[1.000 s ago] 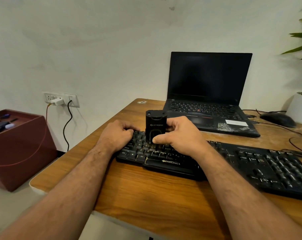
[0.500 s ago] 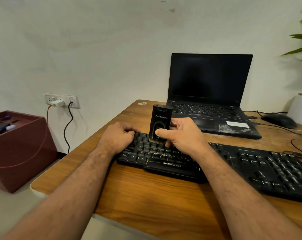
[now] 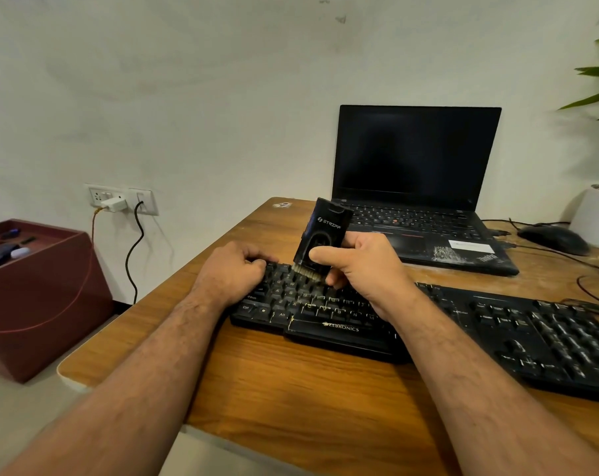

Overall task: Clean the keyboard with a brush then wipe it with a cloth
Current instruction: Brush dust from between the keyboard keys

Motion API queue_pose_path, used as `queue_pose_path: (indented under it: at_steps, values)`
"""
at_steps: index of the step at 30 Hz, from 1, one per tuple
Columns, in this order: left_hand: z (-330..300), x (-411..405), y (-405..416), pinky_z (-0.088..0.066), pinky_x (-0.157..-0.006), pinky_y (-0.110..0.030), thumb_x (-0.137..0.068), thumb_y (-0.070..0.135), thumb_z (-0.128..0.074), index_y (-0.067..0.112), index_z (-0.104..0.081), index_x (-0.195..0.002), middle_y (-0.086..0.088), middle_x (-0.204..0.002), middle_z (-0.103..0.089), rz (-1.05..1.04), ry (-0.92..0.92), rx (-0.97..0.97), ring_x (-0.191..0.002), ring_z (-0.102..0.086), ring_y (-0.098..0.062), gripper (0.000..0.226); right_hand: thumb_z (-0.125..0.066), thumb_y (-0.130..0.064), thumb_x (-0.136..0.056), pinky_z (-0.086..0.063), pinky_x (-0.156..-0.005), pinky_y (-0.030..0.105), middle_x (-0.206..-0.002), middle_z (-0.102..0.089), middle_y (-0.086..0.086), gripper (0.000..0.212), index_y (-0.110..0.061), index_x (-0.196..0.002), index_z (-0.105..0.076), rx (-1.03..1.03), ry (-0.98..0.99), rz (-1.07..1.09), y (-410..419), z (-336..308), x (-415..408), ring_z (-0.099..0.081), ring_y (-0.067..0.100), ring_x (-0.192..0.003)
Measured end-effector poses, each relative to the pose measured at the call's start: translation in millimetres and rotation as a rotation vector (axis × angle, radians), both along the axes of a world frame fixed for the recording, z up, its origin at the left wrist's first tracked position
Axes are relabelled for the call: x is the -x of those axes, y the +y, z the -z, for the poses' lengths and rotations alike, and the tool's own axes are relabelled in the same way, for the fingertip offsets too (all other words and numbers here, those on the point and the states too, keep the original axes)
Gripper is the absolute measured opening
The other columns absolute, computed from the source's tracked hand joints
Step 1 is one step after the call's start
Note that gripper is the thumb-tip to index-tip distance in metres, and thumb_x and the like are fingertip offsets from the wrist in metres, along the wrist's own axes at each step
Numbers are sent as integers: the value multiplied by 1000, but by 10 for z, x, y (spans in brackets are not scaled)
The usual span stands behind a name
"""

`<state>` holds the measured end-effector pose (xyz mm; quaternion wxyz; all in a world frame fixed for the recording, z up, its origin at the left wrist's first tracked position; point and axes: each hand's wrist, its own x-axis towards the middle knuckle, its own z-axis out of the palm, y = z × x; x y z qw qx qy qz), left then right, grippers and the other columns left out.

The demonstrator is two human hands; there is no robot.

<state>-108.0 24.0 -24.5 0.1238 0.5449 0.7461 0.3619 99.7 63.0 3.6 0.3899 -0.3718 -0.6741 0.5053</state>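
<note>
keyboard [image 3: 428,333], black and long, lies across the wooden desk [image 3: 291,383] in front of an open laptop [image 3: 418,187] with a dark screen; left hand [image 3: 231,274] rests on the keyboard's left end with fingers curled over its far edge, gripping it; right hand [image 3: 363,266] grips the brush [image 3: 322,238], thumb across its front and fingers behind; the black brush leans left, its pale bristles touching the top-left keys; a mouse [image 3: 554,238] sits right of the laptop.
</note>
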Motion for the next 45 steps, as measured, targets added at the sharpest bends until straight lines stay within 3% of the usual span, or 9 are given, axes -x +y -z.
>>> queue_pose_path:
  at_steps: [5,17,27,35,37,42,45]
  values:
    - [8,7,6,-37,-63,-13,-95,22,-56,34,-77,-101,11,-94,-71,-6,10,-6,-82,-58,1,25,-75,-23,-88,-50,-53,27,-84,-78,7,11,-13,-92,-75,6,30,44,6,6,-5,-60,11,-51]
    - [23,23,11,-39,-67,-15,-95,22,-57,34,-77,-100,13,-90,-69,11,-8,-10,-83,-57,2,24,-82,-6,-77,-47,-52,25,-75,-75,2,17,-12,-92,-76,44,69,63,27,9,-26,-58,9,-52]
    - [20,18,11,-41,-71,-21,-94,23,-57,35,-77,-101,15,-90,-68,-5,-12,-7,-84,-57,3,24,-82,-4,-78,-46,-50,23,-65,-71,-1,16,-5,-93,-75,101,104,21,11,-14,-20,-56,9,-50]
    - [19,22,-2,-45,-74,-22,-94,23,-57,35,-77,-99,15,-89,-68,3,-23,-11,-83,-58,1,23,-77,-11,-86,-49,-60,30,-91,-76,21,14,-5,-97,-75,159,184,-19,10,-21,-36,-58,14,-56]
    - [14,15,-12,-44,-68,-19,-94,22,-57,35,-77,-98,15,-87,-68,1,-25,-18,-81,-59,0,24,-76,-14,-88,-49,-61,30,-95,-76,22,13,-7,-98,-75,146,192,-13,1,-27,-32,-58,14,-56]
    - [4,-7,-19,-46,-73,-21,-94,22,-58,35,-77,-97,14,-85,-68,-7,-27,-15,-79,-61,-1,23,-80,-11,-82,-48,-55,27,-74,-76,5,7,-10,-87,-75,80,100,58,-9,-30,-30,-56,12,-53]
    - [5,-4,-17,-44,-70,-20,-95,24,-57,34,-76,-99,13,-88,-69,1,-30,3,-81,-61,-2,22,-81,-8,-79,-48,-57,29,-73,-73,4,10,-10,-86,-74,60,64,77,-21,-31,-36,-56,13,-56]
